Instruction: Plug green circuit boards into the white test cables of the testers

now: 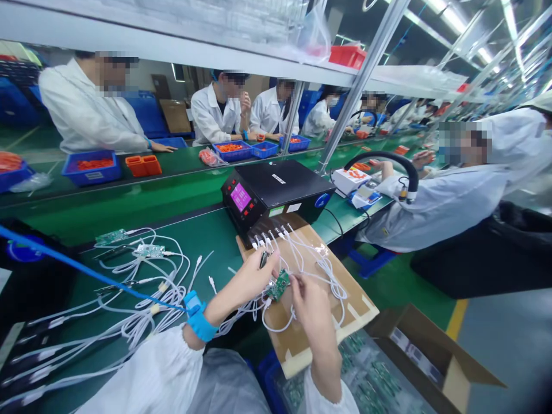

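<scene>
My left hand (255, 275), with a blue wrist strap (199, 316) on its wrist, is closed round a small dark part (264, 259) whose kind I cannot make out. Just below its fingers is a green circuit board (280, 284) over the cardboard sheet (297, 339). My right hand (311, 300) pinches at the board's right edge. A white cable (276, 330) loops below the board. Behind my hands stands a black test box (276, 187) with a lit purple screen (242, 198); several white cables run from its front onto the cardboard.
Tangled white cables (146, 322) and more circuit boards (149, 250) lie on the green bench at left. A clear bin of boards (366, 374) and a cardboard box (457, 368) sit lower right. Across the line, co-workers in white coats sit behind blue trays (92, 172). Another person (457, 178) works at right.
</scene>
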The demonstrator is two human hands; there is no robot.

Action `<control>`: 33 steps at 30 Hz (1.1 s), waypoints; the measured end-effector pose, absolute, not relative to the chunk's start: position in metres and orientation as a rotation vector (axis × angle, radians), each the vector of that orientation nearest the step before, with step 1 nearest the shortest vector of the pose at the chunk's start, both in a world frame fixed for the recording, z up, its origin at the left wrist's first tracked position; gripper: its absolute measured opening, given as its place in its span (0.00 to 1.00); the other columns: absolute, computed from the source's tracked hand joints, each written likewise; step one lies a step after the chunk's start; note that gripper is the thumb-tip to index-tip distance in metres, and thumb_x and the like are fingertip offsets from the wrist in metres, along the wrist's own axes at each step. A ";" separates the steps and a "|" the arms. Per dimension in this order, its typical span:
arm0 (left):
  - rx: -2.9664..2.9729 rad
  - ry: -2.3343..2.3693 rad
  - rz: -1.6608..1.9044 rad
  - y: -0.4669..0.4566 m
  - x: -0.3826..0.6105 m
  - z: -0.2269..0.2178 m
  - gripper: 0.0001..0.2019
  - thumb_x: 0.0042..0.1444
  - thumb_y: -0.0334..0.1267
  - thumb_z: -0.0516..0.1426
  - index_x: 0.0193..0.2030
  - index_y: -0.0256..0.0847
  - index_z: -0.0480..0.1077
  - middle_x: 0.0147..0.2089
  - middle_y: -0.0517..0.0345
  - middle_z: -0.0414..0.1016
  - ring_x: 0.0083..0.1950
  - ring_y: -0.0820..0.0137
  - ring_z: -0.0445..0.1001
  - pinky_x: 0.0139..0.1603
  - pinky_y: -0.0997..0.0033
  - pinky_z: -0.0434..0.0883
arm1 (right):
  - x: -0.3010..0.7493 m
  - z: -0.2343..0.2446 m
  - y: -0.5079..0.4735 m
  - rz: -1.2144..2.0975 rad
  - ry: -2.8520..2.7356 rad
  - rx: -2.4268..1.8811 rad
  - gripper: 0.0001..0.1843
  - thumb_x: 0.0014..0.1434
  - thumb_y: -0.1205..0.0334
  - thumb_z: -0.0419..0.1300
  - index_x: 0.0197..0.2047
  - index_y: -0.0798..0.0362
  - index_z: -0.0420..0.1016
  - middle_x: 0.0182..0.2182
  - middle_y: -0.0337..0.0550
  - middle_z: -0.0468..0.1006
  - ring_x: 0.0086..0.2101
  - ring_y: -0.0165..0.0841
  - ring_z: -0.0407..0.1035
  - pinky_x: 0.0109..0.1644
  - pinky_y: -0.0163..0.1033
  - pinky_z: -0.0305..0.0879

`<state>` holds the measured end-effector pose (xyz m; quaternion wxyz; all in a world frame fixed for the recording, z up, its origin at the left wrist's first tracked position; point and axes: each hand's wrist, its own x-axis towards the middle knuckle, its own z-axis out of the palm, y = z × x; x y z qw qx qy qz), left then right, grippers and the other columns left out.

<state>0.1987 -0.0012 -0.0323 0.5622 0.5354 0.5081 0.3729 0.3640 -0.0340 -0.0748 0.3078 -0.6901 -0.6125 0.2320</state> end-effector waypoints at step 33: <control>1.051 1.103 1.249 0.019 0.262 -0.038 0.25 0.66 0.66 0.54 0.48 0.44 0.68 0.28 0.66 0.67 0.24 0.77 0.64 0.25 0.77 0.63 | 0.352 -0.085 -0.081 0.738 -1.633 -1.408 0.18 0.76 0.50 0.51 0.38 0.50 0.73 0.30 0.41 0.77 0.29 0.33 0.70 0.34 0.35 0.65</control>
